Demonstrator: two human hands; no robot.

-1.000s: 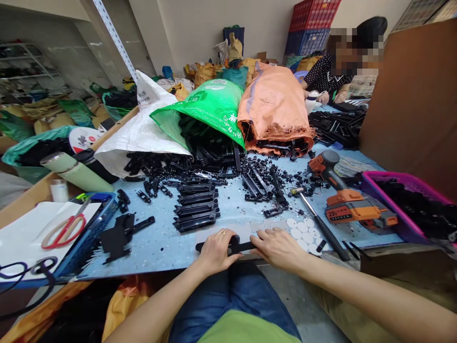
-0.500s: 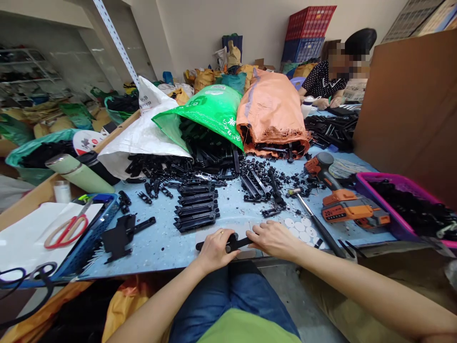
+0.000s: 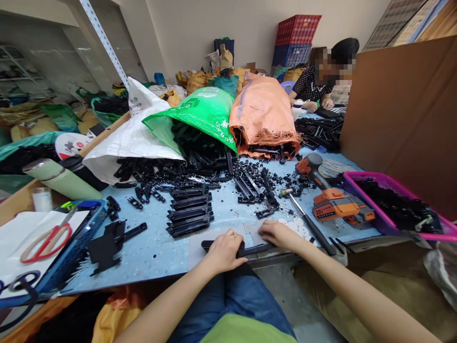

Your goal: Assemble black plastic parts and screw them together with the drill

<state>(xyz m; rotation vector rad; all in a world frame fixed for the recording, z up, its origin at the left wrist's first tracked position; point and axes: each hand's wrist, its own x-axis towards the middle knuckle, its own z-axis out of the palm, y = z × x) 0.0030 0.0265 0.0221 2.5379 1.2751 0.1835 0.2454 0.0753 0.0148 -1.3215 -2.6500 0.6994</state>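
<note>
My left hand is closed over a long black plastic part lying along the table's front edge. The part's left end sticks out past my knuckles, and a thinner length runs right. My right hand is at that right stretch, its fingers curled down and pressed together; what lies under the fingertips is hidden. White discs lie just behind my right hand. A stack of similar black parts lies in a row behind my left hand. To the left is a flat black bracket with an arm.
A hammer and orange cordless drill lie to the right, before a pink basket. Loose screws and small parts spill from sacks. Red scissors rest on a blue basket. A co-worker sits beyond.
My right hand has slid a little right along the black part, and its fingers have curled. The part sits lower and flatter at the table edge. The view has shifted slightly.
</note>
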